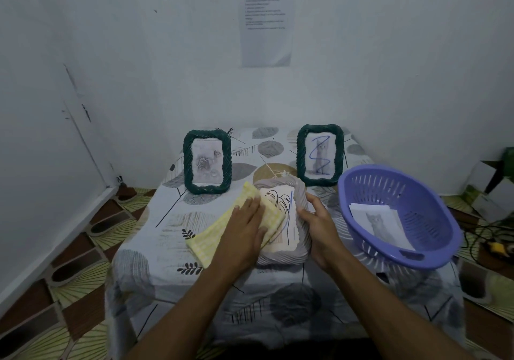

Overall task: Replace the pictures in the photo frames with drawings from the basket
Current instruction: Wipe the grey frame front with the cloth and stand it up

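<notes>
Yellow cloth [211, 237] is lying under the flat left hand [244, 229], on the pale woven frame [278, 259] resting on the tabletop [167, 220]. The right hand [317, 226] is gripping the frame's right edge.

Head view, downward, seemingly near table [144, 248]

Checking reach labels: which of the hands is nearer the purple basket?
Right. The right hand grips the right edge of the pale frame, just left of the purple basket; the left hand presses the yellow cloth farther left.
</notes>
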Demonstrator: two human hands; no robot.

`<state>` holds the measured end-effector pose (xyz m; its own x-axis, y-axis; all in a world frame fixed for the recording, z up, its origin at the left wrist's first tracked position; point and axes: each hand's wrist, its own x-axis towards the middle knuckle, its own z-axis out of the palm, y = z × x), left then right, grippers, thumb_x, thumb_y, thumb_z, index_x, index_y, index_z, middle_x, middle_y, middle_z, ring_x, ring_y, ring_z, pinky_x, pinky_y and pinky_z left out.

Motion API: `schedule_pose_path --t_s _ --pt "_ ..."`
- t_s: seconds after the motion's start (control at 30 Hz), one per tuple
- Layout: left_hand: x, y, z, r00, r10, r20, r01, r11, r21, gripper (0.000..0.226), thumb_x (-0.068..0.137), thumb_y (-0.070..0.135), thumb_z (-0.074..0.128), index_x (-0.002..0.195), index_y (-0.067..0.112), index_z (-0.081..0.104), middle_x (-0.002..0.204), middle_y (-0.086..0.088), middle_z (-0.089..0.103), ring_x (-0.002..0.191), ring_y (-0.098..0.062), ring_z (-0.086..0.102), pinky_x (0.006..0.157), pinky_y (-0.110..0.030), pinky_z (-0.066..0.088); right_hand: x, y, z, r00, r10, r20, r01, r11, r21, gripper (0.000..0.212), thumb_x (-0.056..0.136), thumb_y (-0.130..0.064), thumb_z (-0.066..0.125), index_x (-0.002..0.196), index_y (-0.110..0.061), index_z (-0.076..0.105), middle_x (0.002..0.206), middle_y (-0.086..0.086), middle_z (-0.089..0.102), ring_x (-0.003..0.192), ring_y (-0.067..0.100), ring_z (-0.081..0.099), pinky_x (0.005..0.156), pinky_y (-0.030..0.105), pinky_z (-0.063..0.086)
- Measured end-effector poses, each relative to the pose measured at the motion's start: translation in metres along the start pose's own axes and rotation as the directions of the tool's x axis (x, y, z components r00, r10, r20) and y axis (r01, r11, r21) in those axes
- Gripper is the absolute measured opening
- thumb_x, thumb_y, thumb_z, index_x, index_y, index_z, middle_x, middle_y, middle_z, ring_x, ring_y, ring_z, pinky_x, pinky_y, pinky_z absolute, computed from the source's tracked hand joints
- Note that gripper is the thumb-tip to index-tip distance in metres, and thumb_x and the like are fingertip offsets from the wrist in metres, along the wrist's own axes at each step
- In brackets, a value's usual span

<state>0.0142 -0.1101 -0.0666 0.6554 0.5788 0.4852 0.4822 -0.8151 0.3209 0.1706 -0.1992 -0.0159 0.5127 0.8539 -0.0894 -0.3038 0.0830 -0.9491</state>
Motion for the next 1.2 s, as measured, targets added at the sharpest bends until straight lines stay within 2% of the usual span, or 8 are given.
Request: schedule_pose_path --t_s 0.17,0.3,0.4,0.57,0.73,0.93,1.07,1.2 --pt "-0.017 0.015 -0.001 0.972 0.233 -0.019 -0.232 0.972 0.047 0.045 0.098 0.031 0.042 0.136 0.010 0.050 0.150 -0.005 0.041 0.139 -0.016 0.035 0.117 -0.044 0.014 0.005 -0.002 -0.001 0.999 -0.007 -0.048 0.011 0.995 0.100 0.034 0.097 0.001 0.042 0.124 -0.017 0.053 0.100 0.008 0.074 0.084 0.026 0.071 0.073 0.039 0.059" --pt "-0.006 0.004 -0.008 0.982 0.187 -0.011 -0.184 0.972 0.144 0.049 0.095 0.030 0.039 0.138 0.008 0.048 0.150 -0.009 0.041 0.137 -0.020 0.040 0.118 -0.044 0.008 -0.001 0.003 0.001 1.000 0.010 -0.013 -0.008 0.993 0.114 0.034 0.097 0.002 0.042 0.121 -0.018 0.055 0.101 0.009 0.074 0.086 0.027 0.072 0.073 0.041 0.059" --pt "0.021 0.004 -0.021 0.991 0.129 0.028 -0.132 0.982 0.132 0.053 0.095 0.031 0.030 0.140 0.006 0.046 0.151 -0.010 0.038 0.138 -0.023 0.038 0.118 -0.047 0.007 -0.005 0.006 0.005 0.999 0.036 0.015 -0.037 0.988 0.150 0.037 0.097 0.000 0.043 0.130 -0.016 0.052 0.111 0.014 0.071 0.096 0.033 0.070 0.083 0.049 0.057" --pt "0.028 0.022 -0.019 0.948 0.311 0.068 -0.318 0.939 0.133 0.047 0.097 0.027 0.032 0.141 0.016 0.046 0.151 0.001 0.039 0.142 -0.012 0.032 0.118 -0.050 0.000 -0.006 -0.002 0.004 0.997 0.025 0.069 -0.040 0.972 0.232 0.034 0.099 0.000 0.038 0.126 -0.011 0.055 0.118 0.016 0.068 0.105 0.031 0.066 0.084 0.038 0.057" --pt "0.041 0.024 -0.021 0.953 0.297 0.055 -0.302 0.944 0.136 0.048 0.095 0.026 0.032 0.140 0.021 0.047 0.150 0.006 0.040 0.141 -0.008 0.031 0.117 -0.051 -0.007 -0.009 -0.002 0.001 0.996 0.032 0.088 -0.059 0.946 0.318 0.033 0.100 -0.001 0.036 0.125 -0.010 0.056 0.118 0.014 0.068 0.102 0.027 0.068 0.083 0.033 0.059" --pt "0.020 0.026 -0.022 0.912 0.396 0.104 -0.396 0.918 -0.020 0.051 0.089 0.017 0.038 0.138 0.017 0.050 0.150 0.005 0.041 0.141 -0.006 0.031 0.118 -0.054 -0.005 -0.005 0.000 -0.008 0.997 0.062 0.054 -0.076 0.945 0.318 0.032 0.104 -0.011 0.032 0.129 -0.008 0.052 0.123 0.018 0.064 0.108 0.032 0.064 0.090 0.045 0.055" --pt "-0.002 0.025 -0.024 0.881 0.461 0.104 -0.462 0.887 -0.020 0.050 0.087 0.013 0.046 0.137 0.015 0.051 0.149 0.002 0.042 0.140 -0.010 0.033 0.118 -0.055 0.002 -0.005 0.009 -0.006 0.998 0.058 0.030 -0.064 0.963 0.261 0.027 0.105 -0.019 0.033 0.116 -0.014 0.058 0.113 0.009 0.069 0.110 0.031 0.063 0.101 0.052 0.046" --pt "0.017 0.014 -0.033 0.945 0.315 0.086 -0.323 0.939 0.113 0.054 0.090 0.019 0.038 0.143 0.018 0.042 0.154 0.002 0.034 0.143 -0.012 0.029 0.119 -0.048 -0.001 -0.008 0.011 0.003 0.993 0.086 0.082 -0.110 0.928 0.355 0.030 0.104 -0.017 0.033 0.124 -0.007 0.054 0.123 0.017 0.064 0.117 0.036 0.059 0.102 0.054 0.044"
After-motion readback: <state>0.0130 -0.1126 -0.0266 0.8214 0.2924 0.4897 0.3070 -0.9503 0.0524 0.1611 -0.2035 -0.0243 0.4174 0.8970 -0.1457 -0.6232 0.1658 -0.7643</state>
